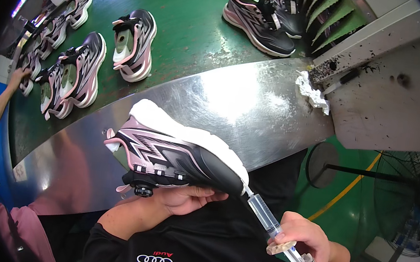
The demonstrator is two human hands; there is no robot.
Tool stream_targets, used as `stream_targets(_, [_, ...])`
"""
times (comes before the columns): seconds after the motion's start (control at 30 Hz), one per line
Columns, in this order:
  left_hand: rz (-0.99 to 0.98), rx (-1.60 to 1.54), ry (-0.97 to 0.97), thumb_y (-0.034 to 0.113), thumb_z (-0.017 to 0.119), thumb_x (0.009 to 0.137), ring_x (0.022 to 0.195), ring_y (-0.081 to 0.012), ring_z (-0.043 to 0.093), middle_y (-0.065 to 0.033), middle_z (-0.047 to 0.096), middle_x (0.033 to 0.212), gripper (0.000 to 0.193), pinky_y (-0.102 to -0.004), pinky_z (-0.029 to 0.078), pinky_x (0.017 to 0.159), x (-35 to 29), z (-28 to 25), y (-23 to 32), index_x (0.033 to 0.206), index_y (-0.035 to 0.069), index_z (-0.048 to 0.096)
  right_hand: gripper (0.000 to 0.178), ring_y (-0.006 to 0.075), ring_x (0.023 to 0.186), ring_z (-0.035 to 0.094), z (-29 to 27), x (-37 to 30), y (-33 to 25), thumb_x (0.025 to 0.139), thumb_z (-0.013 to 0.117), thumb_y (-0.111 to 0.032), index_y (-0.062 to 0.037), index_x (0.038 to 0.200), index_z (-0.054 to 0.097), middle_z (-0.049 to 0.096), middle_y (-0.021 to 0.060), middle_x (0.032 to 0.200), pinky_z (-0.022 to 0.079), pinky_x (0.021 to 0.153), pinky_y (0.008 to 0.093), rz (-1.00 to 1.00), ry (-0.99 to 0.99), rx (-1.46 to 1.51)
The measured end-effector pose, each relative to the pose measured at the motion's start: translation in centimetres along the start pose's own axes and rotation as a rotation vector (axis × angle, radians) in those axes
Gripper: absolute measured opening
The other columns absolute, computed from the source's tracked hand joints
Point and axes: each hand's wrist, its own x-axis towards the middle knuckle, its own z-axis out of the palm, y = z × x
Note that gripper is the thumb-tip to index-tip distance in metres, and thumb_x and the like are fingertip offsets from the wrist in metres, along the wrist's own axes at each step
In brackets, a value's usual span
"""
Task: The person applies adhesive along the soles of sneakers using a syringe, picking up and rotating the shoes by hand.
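The shoe [182, 151] hides part of the left hand [184, 201]; the right edge crops the fan [410, 195].

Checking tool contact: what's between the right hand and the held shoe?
Head view: a clear syringe in the right hand, tip at the front of the shoe.

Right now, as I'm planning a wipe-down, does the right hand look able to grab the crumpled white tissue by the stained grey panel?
Probably not straight away: the right hand is occupied with the clear plastic syringe. Otherwise, nothing visible seems to block its way to the crumpled white tissue.
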Motion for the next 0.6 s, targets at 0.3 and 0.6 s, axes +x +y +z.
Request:
stream_targets(0.3, [0.061, -0.067, -0.03, -0.006, 0.062, 0.081, 0.112, -0.019, 0.055, -0.0032, 0.057, 0.12, 0.051, -0.0354, 0.048, 0.094, 1.8, 0.4, -0.3, 0.125, 0.018, 0.051, 0.087, 0.0213, 0.074, 0.051, 0.6, -0.3, 1.3, 0.062, 0.075, -0.059, 0.0022, 0.119, 0.051, 0.062, 0.0124, 0.1, 0.037, 0.067, 0.0339, -0.164, 0.085, -0.129])
stream_targets(0.6, [0.084, -0.061, -0.038, 0.0, 0.059, 0.086, 0.113, -0.0217, 0.055, -0.0097, 0.059, 0.118, 0.03, -0.0267, 0.049, 0.092, 2.4, 1.4, 0.4, 0.115, 0.005, 0.057, 0.08, 0.0162, 0.066, 0.049, 2.2, 0.2, 2.2, 0.056, 0.082, -0.053, -0.0068, 0.114, 0.053, 0.064, 0.0038, 0.091, 0.032, 0.06, 0.0298, -0.157, 0.126, -0.442])
